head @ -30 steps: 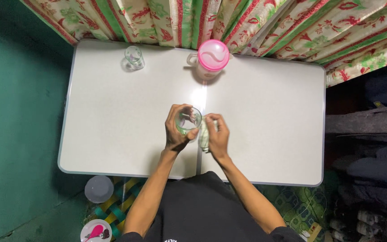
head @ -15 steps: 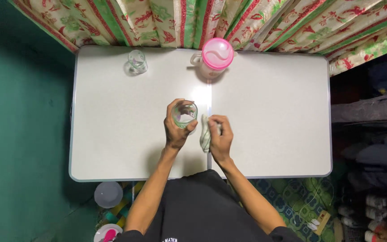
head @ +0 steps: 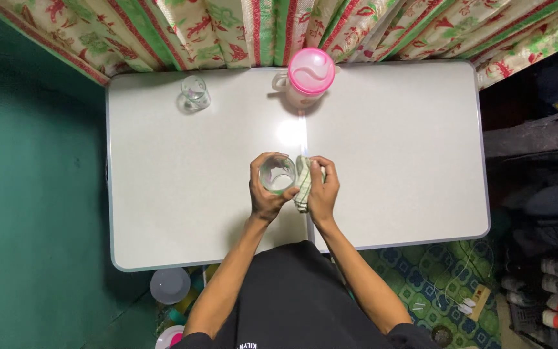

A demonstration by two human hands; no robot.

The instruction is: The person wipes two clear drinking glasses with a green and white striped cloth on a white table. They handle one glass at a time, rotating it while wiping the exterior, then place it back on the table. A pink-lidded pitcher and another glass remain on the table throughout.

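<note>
Both hands busy at frame centre: left hand [head: 265,194] wraps the clear glass [head: 277,174], right hand [head: 323,190] clutches a checked cloth [head: 303,183] pressed to its side. Wiping stage, I'd judge; turning the glass looks next.

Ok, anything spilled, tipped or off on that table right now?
Nothing stands out. The left hand holds a glass upright, the right hand presses a cloth against it; the second glass and pink-lidded jug stand upright, table dry.

Cloth [head: 303,183] mostly hidden by right hand [head: 323,191].
</note>
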